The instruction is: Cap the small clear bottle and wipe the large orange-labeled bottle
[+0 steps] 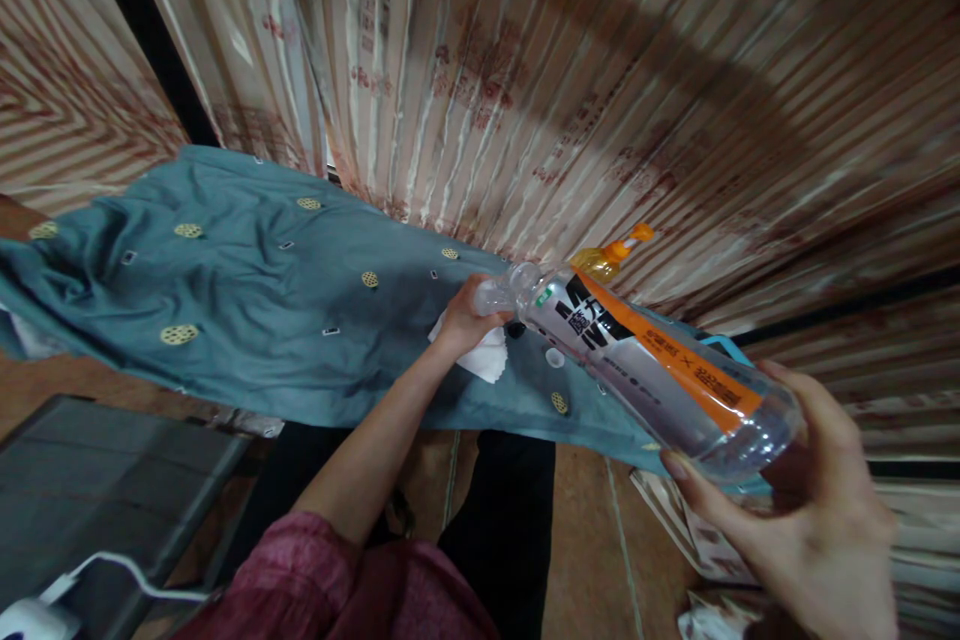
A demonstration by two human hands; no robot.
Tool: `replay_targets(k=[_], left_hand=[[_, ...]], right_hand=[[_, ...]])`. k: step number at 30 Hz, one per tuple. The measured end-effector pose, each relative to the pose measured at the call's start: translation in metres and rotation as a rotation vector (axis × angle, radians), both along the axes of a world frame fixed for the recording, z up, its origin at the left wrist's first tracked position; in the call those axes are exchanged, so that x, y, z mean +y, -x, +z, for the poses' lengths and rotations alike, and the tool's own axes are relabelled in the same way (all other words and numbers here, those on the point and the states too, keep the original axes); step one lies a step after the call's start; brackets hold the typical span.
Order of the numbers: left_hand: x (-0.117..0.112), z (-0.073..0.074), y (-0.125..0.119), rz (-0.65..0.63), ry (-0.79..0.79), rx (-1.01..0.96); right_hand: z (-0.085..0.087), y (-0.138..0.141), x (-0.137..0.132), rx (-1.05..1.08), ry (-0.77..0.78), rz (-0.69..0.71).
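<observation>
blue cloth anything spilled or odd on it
Yes: a darker, wet-looking patch spreads on the blue cloth around the left hand, which presses a white tissue there. The right hand tips the clear bottle mouth-down toward it; a small white cap seems to lie loose nearby.

A teal cloth (247,300) (dotted with yellow rounds) covers the work surface; a white tissue (489,362) and a small white cap (555,357) lie on it; an orange-spouted bottle (604,262) stands at its far edge.

Your clear bottle (645,370) with its orange-and-black label is tilted, its neck close to the crumpled white tissue (486,360) lying on the blue cloth (247,310).
</observation>
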State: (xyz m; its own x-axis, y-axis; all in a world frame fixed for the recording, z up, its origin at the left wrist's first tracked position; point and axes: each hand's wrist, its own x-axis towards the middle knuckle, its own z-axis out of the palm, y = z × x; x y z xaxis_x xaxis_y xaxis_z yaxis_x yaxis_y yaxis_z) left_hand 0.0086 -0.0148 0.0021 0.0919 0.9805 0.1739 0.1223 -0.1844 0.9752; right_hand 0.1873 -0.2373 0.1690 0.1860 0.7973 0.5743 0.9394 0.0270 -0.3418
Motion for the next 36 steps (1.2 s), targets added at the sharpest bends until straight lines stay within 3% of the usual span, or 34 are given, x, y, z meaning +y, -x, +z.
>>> replay_targets(k=[27, 36], left_hand=[[0.0005, -0.0012, -0.0004, -0.012, -0.018, -0.006], [-0.0015, 0.0029, 0.0010, -0.010, 0.000, 0.018]], right_hand=[[0.0015, -0.0008, 0.0014, 0.080, 0.000, 0.059], [0.0023, -0.0016, 0.0006, 0.082, 0.029, -0.022]])
